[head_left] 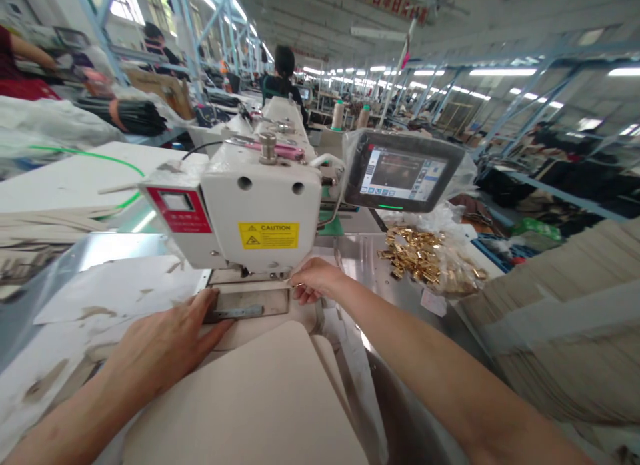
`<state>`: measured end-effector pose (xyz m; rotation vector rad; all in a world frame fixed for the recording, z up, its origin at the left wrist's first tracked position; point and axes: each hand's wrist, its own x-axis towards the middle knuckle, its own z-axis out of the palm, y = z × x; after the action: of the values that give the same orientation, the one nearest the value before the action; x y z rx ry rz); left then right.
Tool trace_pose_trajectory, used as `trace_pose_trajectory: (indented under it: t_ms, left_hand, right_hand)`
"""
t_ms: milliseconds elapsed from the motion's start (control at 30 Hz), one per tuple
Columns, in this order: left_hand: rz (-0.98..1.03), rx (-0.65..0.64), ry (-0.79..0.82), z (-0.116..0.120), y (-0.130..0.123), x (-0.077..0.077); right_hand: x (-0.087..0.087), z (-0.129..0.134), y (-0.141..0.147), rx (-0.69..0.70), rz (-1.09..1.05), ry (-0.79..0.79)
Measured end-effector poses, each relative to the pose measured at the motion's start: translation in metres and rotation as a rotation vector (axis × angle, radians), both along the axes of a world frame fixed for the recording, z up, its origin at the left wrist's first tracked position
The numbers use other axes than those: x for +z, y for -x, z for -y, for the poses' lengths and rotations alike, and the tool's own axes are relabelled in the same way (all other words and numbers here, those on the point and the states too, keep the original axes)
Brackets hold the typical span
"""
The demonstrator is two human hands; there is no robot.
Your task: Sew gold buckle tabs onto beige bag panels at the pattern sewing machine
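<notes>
A white sewing machine head [263, 198] stands in front of me, with a narrow beige strap [255, 287] lying across the work area below it. My right hand [316, 280] is closed in a pinch at the strap's right end, where a small gold glint shows between the fingers. My left hand [185, 335] lies flat at the left, thumb and fingers apart, beside a grey metal bar [240, 313]. Nearer to me spreads a large beige panel [250, 398] with a rounded corner. The needle area is mostly hidden under the machine head.
Right of the machine is a control screen [400, 172]. Beyond my right forearm lies a pile of gold metal fittings [417, 255] on plastic. Stacked beige pieces [570, 318] stand at the far right. A white board [90, 175] lies left. Other people sit at the back.
</notes>
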<state>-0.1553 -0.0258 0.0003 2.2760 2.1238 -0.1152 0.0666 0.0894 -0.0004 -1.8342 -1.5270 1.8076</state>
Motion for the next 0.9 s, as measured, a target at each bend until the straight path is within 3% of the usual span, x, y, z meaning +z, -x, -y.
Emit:
trace_pose_trajectory:
  t_ms: [233,467,633,900]
  left_hand:
    - [-0.013,-0.012,0.033,-0.012,0.0,0.003]
    - [0.091,-0.106,-0.003,-0.019,-0.019,-0.001]
    - [0.128,-0.125,0.061,-0.023,-0.031,-0.003]
    - [0.253,-0.189,0.119,-0.022,-0.044,0.003]
  right_hand:
    - [-0.003,-0.012,0.0,0.011,0.009,-0.018]
    - [0.002,-0.018,-0.031,0.001,0.066,0.017]
    - [-0.004,-0.023,-0.056,-0.008,0.057,0.023]
    - [-0.001,-0.02,-0.09,-0.082,0.054,-0.021]
